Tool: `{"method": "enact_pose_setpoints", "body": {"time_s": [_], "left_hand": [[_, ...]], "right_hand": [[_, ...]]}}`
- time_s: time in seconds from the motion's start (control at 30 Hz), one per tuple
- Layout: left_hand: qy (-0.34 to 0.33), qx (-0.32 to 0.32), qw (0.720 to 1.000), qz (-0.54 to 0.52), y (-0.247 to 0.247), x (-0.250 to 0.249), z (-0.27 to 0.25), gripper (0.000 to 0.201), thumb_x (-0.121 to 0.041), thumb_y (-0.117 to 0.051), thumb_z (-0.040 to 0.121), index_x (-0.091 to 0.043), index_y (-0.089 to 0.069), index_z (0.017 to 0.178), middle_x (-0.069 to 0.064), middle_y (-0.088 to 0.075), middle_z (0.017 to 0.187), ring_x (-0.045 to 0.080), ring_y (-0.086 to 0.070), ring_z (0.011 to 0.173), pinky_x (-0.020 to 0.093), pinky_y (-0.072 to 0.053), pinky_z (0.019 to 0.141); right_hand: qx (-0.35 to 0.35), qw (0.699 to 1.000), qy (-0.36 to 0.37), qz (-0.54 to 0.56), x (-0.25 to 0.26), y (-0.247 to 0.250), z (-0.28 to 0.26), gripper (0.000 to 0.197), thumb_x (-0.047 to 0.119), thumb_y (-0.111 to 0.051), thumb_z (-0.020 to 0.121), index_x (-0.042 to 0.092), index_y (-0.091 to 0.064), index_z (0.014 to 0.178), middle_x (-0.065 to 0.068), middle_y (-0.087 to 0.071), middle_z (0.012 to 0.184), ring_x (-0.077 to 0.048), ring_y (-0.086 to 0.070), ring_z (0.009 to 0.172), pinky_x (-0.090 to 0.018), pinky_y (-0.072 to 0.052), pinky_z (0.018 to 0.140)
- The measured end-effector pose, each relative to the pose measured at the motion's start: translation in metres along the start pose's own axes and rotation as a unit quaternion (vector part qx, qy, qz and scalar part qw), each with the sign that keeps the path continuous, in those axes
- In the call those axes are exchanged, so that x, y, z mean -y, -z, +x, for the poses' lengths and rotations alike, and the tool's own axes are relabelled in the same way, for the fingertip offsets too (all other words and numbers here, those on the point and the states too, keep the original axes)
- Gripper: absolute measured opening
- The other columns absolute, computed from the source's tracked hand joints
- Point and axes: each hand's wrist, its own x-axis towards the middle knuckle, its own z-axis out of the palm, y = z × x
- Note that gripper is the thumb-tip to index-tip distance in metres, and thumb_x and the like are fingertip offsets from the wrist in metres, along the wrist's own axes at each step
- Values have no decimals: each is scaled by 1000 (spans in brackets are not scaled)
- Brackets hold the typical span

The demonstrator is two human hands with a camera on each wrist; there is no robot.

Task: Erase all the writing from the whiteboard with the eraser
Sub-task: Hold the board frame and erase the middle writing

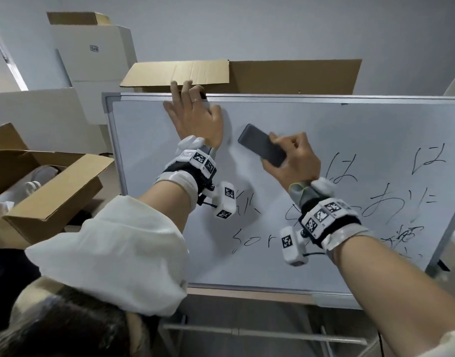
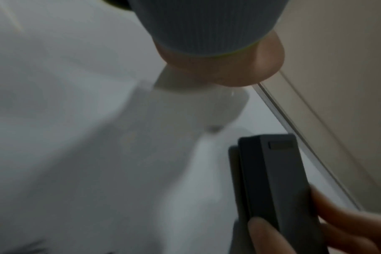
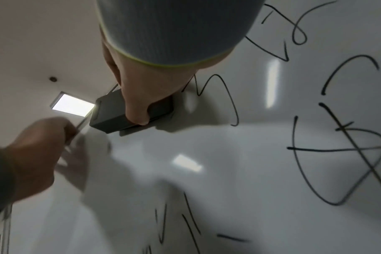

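The whiteboard (image 1: 144,150) stands upright in front of me, blank in its upper left. Black writing (image 1: 391,199) covers its middle, right and lower parts. My right hand (image 1: 280,150) grips a dark grey eraser (image 1: 262,145) and presses it flat on the board, just left of the top row of writing. In the right wrist view the eraser (image 3: 111,116) lies under my thumb and fingers (image 3: 139,103), near the top frame. My left hand (image 1: 193,112) lies on the board's upper part, its fingers hooked over the top frame. The left wrist view shows the eraser (image 2: 276,180) close by.
A large brown cardboard box (image 1: 285,76) rises behind the board's top edge. White boxes (image 1: 92,47) are stacked at the back left. An open cardboard box (image 1: 48,191) sits at the left. Metal bars of the stand (image 1: 247,331) run below the board.
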Motion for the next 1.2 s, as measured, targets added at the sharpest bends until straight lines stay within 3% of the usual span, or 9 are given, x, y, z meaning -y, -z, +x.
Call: {"method": "enact_pose_setpoints", "body": {"time_s": [0.07, 0.13, 0.2, 0.3, 0.43, 0.63, 0.83, 1.07, 1.2], "left_hand": [[-41, 28, 998, 31, -5, -12, -2, 45, -27, -42, 82, -19, -59, 123, -3, -45, 154, 29, -24, 153, 51, -7, 124], [-95, 37, 994, 34, -13, -35, -8, 45, -30, -39, 88, -22, -61, 126, -5, -61, 139, 25, -36, 148, 50, -7, 125], [-103, 38, 994, 4, -21, -54, -13, 44, -31, -38, 89, -26, -66, 123, -3, -69, 121, 23, -51, 133, 49, -15, 125], [-81, 19, 997, -2, -30, -70, -19, 41, -32, -40, 87, -28, -72, 112, 1, -66, 112, 25, -55, 122, 48, -20, 123], [-60, 1, 998, -17, -42, -83, -29, 40, -28, -40, 85, -23, -72, 108, 3, -63, 114, 27, -53, 124, 48, -18, 123], [-35, 15, 999, -14, -41, -88, -29, 37, -29, -36, 90, -23, -66, 111, -2, -58, 122, 24, -45, 132, 40, -17, 120], [-26, -20, 999, 6, -43, -97, -44, 31, -29, -42, 90, -21, -63, 111, -1, -57, 125, 28, -43, 136, 46, -27, 115], [-22, -4, 1000, 15, -50, -96, -41, 34, -32, -43, 88, -21, -62, 115, -1, -57, 127, 28, -42, 138, 48, -29, 113], [-19, -11, 1000, 14, -52, -104, -43, 34, -33, -46, 85, -21, -62, 113, 0, -56, 126, 29, -42, 137, 48, -27, 114]], "right_hand": [[66, 997, 30, -3, -1, -3, -17, 56, 53, -74, 65, 35, -64, 117, 1, -54, 101, -20, -60, 81, -32, -54, 61], [110, 993, 42, -10, -12, -1, -34, 57, 61, -64, 65, 37, -65, 117, 4, -54, 99, -18, -59, 81, -32, -53, 59], [71, 997, 17, -18, -26, 10, -33, 55, 55, -71, 65, 36, -65, 117, 4, -55, 100, -17, -59, 84, -33, -54, 58], [-25, 999, -10, -39, -53, 42, -3, 57, 45, -81, 66, 35, -63, 119, 1, -57, 104, -19, -61, 87, -29, -51, 61], [-28, 999, -23, -29, -67, 49, 8, 57, 46, -79, 66, 36, -62, 119, -1, -54, 106, -21, -61, 87, -29, -48, 60], [103, 991, 86, -18, -70, 18, -48, 62, 43, -88, 55, 35, -66, 112, 0, -54, 92, -22, -59, 74, -29, -49, 49], [-26, 1000, -13, 11, -88, 55, 7, 55, 46, -79, 65, 39, -63, 117, 2, -54, 104, -18, -61, 86, -27, -50, 61], [100, 993, 62, -5, -97, 41, -44, 57, 42, -82, 63, 35, -65, 117, 4, -52, 99, -16, -59, 80, -35, -54, 55], [11, 1000, 20, -16, -103, 59, -11, 55, 43, -82, 64, 35, -65, 116, 3, -54, 101, -18, -60, 84, -29, -53, 59]]}}
